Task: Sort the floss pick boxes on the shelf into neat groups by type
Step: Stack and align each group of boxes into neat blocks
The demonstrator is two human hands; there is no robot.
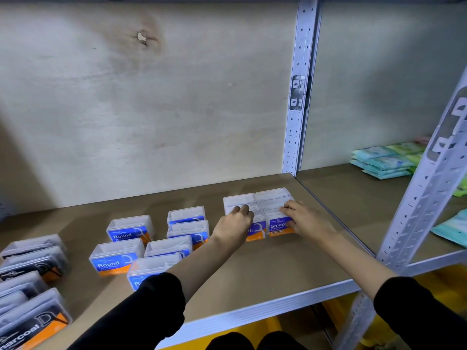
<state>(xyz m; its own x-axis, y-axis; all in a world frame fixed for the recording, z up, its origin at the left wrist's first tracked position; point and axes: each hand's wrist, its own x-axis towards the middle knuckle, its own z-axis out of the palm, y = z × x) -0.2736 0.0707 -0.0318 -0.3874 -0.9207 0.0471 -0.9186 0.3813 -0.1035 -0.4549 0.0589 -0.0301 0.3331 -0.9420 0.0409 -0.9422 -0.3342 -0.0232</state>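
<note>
Three groups: Smooth boxes right, Round boxes middle, Charcoal boxes at the left edge, all on the shelf.
Left hand: curled over the near-left Smooth box, fingers on its lid; whether it clasps the box or only presses it, cannot tell.
Right hand: fingers laid along the near-right Smooth box, thumb at its front; same doubt.
Smooth block: two columns, boxes touching, squared up.
Risk 1: a one-sided push could skew the block or slide the rear boxes apart, judging by their smooth plastic.
Risk 2: left sleeve hangs over the nearest Round box; drawing the arm back could drag it.
Round group: loose, gaps between boxes, not yet neat.
Contents: clear lids show white picks in Smooth and Round; Charcoal contents look dark.
Next bay: pouches stacked, untouched.
</note>
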